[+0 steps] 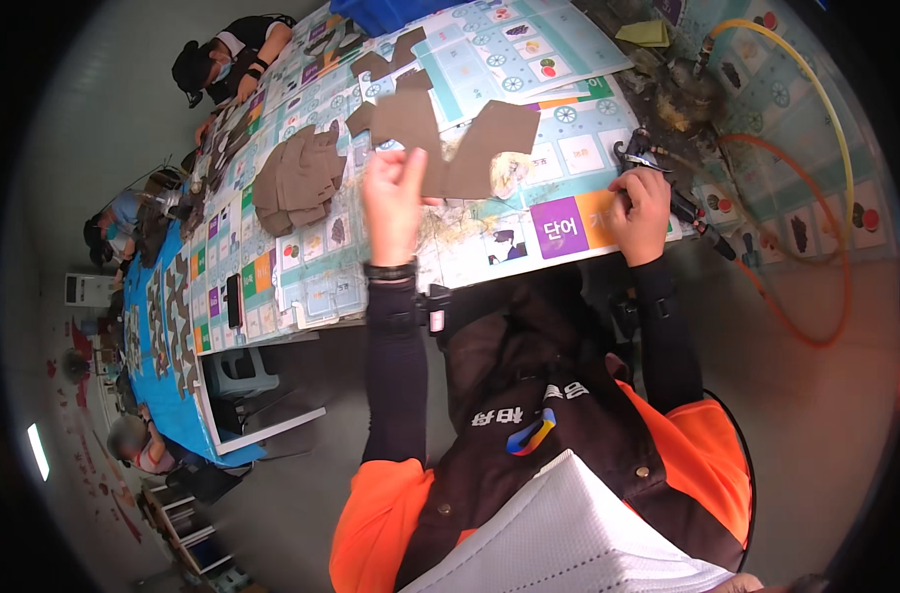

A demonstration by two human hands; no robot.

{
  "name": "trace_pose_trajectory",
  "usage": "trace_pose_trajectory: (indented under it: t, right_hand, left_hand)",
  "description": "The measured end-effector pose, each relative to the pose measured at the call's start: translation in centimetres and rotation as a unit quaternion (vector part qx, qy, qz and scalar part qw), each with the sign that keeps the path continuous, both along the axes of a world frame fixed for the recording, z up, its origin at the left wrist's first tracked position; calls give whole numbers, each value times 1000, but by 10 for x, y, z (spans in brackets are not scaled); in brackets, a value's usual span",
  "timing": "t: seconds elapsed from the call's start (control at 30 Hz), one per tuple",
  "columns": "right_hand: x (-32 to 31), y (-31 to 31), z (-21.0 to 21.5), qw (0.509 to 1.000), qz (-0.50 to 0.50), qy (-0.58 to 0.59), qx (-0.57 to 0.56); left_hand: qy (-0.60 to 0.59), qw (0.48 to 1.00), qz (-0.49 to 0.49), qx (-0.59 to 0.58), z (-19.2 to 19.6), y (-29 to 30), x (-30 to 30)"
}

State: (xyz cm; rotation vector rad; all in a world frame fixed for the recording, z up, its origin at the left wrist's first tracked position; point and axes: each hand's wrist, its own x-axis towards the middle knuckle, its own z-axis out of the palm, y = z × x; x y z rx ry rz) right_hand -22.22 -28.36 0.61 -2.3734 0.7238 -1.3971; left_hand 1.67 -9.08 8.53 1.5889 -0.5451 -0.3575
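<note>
My left hand (392, 203) pinches a flat brown piece of leather-like material (484, 153) between thumb and fingers, just over the near part of the table. The piece is broad and roughly V-shaped. Beneath its lower side lies a pale yellowish smear or clump (510, 173) on the table covering. At the table's right front corner my right hand (642, 212) has its fingers curled in. Right against it is a black spray gun (689, 210) with an orange hose; whether the fingers grip anything is hidden.
A stack of brown pieces (300, 180) lies left of my left hand, and more pieces (390, 57) lie farther back. A grimy pot (689, 94) with a yellow hose (833, 104) stands at the right. A phone (234, 300) lies near the left edge. Other people work along the far left.
</note>
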Motion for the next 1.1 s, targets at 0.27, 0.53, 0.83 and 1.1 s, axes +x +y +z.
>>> trace_pose_trajectory:
  t: [0.27, 0.53, 0.83, 1.1]
  right_hand:
    - [-1, -1, -1, 1000, 8, -3, -5]
    - [-6, -2, 11, 999, 4, -20, 31]
    - [-52, -51, 33, 933, 43, 342, 98]
    - [-23, -50, 45, 841, -5, 541, -14]
  left_hand:
    - [-11, 983, 7, 184, -71, -1, -10]
    - [-124, 966, 48, 221, -62, 7, -7]
    - [-221, 937, 175, 205, -64, 80, -25]
    - [-411, 879, 198, 138, -88, 99, -13]
